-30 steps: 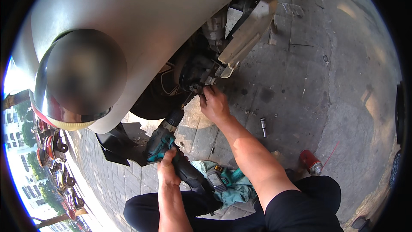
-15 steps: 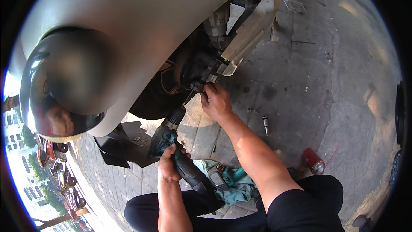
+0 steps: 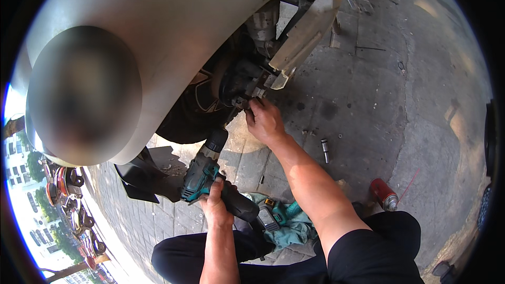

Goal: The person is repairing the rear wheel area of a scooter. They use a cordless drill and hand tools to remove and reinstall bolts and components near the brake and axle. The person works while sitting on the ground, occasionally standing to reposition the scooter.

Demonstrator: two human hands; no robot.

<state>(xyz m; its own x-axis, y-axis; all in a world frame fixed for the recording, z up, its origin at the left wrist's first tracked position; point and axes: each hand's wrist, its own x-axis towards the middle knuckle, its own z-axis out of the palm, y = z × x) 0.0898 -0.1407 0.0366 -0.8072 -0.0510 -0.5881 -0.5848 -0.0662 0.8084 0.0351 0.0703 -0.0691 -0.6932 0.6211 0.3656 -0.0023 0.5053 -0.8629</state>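
Note:
A black-and-teal cordless drill (image 3: pixel 195 180) is gripped by my left hand (image 3: pixel 216 208), its fingers wrapped round the handle. The black chuck (image 3: pixel 216 140) points up toward the underside of a vehicle. A thin bit runs from it to a dark metal assembly (image 3: pixel 239 85) beside the wheel (image 3: pixel 184 121); where its tip ends is hard to make out. My right hand (image 3: pixel 265 123) is closed, fingertips pinching at the lower edge of that assembly. What the fingers hold, if anything, is hidden.
A silver-grey body panel (image 3: pixel 184 16) curves overhead on the left; a pale plate (image 3: pixel 307 34) hangs beyond the assembly. On the pavement lie a metal socket (image 3: pixel 325 150), a red spray can (image 3: pixel 383 193) and a teal cloth (image 3: pixel 289 236) under another cordless tool (image 3: pixel 281 214). A black plastic piece (image 3: pixel 144 176) sits left.
The drill has turned in my left hand, showing more of its side. My left hand has shifted slightly right and down. The right hand stays at the assembly.

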